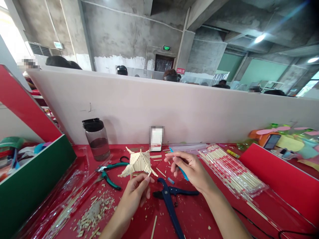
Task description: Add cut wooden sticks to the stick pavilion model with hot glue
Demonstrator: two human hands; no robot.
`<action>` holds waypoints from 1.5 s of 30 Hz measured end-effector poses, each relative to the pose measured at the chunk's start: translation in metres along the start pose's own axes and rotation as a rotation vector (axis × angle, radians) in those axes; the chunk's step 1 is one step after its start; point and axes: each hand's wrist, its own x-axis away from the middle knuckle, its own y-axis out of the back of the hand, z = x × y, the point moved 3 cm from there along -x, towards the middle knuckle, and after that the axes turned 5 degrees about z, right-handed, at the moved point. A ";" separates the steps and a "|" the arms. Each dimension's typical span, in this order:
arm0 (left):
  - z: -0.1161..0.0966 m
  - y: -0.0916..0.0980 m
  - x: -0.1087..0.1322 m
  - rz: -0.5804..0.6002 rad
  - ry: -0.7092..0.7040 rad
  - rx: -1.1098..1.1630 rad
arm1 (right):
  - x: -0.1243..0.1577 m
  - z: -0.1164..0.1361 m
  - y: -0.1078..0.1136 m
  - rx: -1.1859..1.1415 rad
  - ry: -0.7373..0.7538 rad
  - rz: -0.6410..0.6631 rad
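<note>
A small pavilion-like roof model point(140, 163) built from pale wooden sticks, with upturned corners, stands on the red tabletop. My left hand point(136, 190) is closed at its front edge, thumb and fingers pinching a stick there. Raised to the right of the model, my right hand point(185, 164) has loosely bent fingers, somewhat apart, with no held thing plainly visible. A slim blue thing point(183, 174) shows behind that hand, partly hidden; I cannot tell whether it is touched. Navy-handled cutters point(167, 196) lie between my forearms.
Green-handled pliers point(109, 179) and cut stick bits point(93, 212) lie left. A dark-lidded bottle point(96, 141) and a phone point(156, 139) stand by the white partition point(149, 109). Bagged sticks point(231, 169) lie right, beside a red panel point(279, 189). A green panel point(37, 186) bounds the left.
</note>
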 end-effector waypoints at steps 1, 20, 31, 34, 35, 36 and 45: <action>0.000 0.000 0.000 0.002 0.001 0.000 | -0.001 -0.001 -0.002 -0.063 0.008 -0.020; -0.002 0.000 0.002 -0.015 -0.001 -0.007 | 0.005 0.000 -0.033 0.303 0.089 -0.089; -0.001 0.000 0.001 -0.008 -0.002 -0.009 | 0.006 0.005 -0.044 0.500 0.159 0.025; 0.000 -0.001 0.000 -0.014 0.002 -0.004 | 0.006 0.002 -0.045 0.487 0.208 0.016; 0.000 -0.001 0.000 -0.016 0.004 -0.004 | 0.006 0.001 -0.045 0.481 0.222 0.012; 0.000 -0.001 0.000 -0.018 0.005 -0.004 | 0.006 0.000 -0.045 0.475 0.234 0.008; -0.006 -0.003 0.003 -0.012 0.007 -0.010 | 0.006 -0.005 -0.048 0.482 0.271 0.019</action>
